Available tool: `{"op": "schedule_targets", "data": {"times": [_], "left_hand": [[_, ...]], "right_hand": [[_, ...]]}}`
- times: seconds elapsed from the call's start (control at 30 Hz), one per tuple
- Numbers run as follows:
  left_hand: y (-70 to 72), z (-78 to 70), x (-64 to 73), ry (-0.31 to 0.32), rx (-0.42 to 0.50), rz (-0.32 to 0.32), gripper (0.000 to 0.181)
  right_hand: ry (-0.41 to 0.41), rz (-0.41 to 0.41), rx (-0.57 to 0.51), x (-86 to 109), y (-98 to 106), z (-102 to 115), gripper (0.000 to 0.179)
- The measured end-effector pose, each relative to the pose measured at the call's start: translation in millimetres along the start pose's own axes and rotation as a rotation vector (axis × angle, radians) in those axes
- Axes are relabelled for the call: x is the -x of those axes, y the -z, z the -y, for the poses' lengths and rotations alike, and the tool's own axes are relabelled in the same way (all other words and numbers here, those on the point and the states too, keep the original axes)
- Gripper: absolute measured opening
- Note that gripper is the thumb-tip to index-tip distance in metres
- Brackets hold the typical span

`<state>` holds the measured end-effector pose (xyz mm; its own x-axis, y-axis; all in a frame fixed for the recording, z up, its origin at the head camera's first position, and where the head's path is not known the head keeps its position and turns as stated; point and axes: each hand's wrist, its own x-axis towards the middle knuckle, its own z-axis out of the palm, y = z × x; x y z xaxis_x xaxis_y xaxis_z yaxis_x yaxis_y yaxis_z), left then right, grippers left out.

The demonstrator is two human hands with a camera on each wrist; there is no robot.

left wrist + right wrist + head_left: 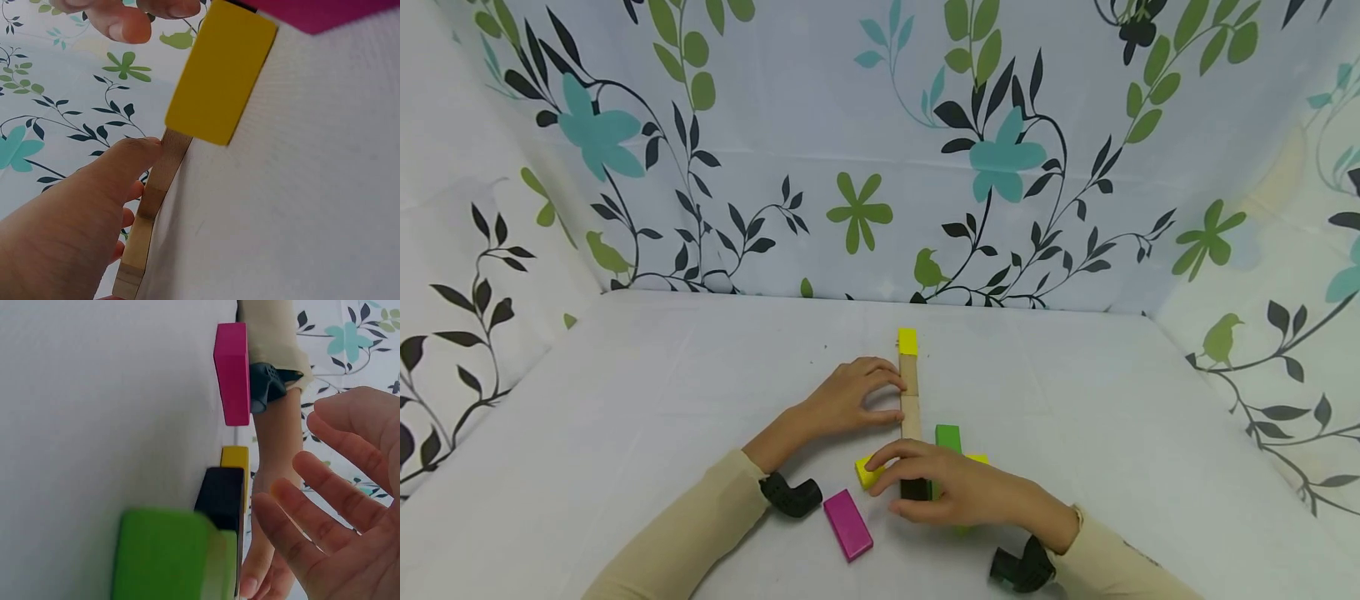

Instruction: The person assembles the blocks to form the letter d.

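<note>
From where I sit, the white counter [1075,400] is the largest thing, with patterned cloth [857,150] rising behind it and along both sides.

A narrow row of blocks [910,414] runs from near to far at the middle of the counter: plain wood along the part I can see, a yellow end block [907,342] at the far end and a black block [914,489] at the near one. I judge each piece light, stiff and hard to break, the painted ones a little slick. I would pinch one across its long sides, because a push on one face could knock the row crooked.

Of the two hands, the right hand [951,483] arches over the near end, palm down, fingers spread and gripping nothing. The left hand [850,400] reaches in from the left, thumb and fingers apart and unclenched, fingertips at the row's left side; I cannot tell how firmly they press.

Smaller still, a magenta block [848,525] lies near and left, a green block [947,435] just right of the row, and a loose yellow block [864,477] partly under the right fingertips.
</note>
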<state>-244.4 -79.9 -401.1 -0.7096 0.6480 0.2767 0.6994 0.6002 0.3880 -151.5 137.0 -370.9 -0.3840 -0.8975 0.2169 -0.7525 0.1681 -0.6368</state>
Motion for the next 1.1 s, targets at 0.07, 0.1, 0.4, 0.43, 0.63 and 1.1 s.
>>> {"op": "schedule_targets", "data": {"times": [0.07,0.1,0.4,0.43,0.63,1.1], "left_hand": [[0.0,0.6,0.1,0.0,-0.004,0.001,0.038],[-0.1,0.9,0.2,0.001,-0.005,0.002,0.038],[-0.3,0.9,1.1,-0.017,-0.002,-0.016,0.037],[-0.2,0.7,1.3,-0.021,-0.004,-0.02,0.037],[-0.8,2.0,0.8,-0.011,-0.012,-0.014,0.038],[-0.9,1.9,-0.4,-0.021,-0.013,-0.008,0.039]], "right_hand": [[-0.009,-0.004,0.002,2.2,3.9,-0.9,0.021],[-0.019,-0.008,-0.003,3.2,5.9,-1.5,0.021],[-0.11,-0.063,-0.006,17.0,19.3,-9.5,0.022],[-0.122,-0.067,-0.003,18.5,20.5,-10.1,0.022],[-0.225,-0.089,0.066,26.5,25.6,-11.8,0.033],[-0.455,-0.09,0.16,36.7,26.3,-22.3,0.068]]}}
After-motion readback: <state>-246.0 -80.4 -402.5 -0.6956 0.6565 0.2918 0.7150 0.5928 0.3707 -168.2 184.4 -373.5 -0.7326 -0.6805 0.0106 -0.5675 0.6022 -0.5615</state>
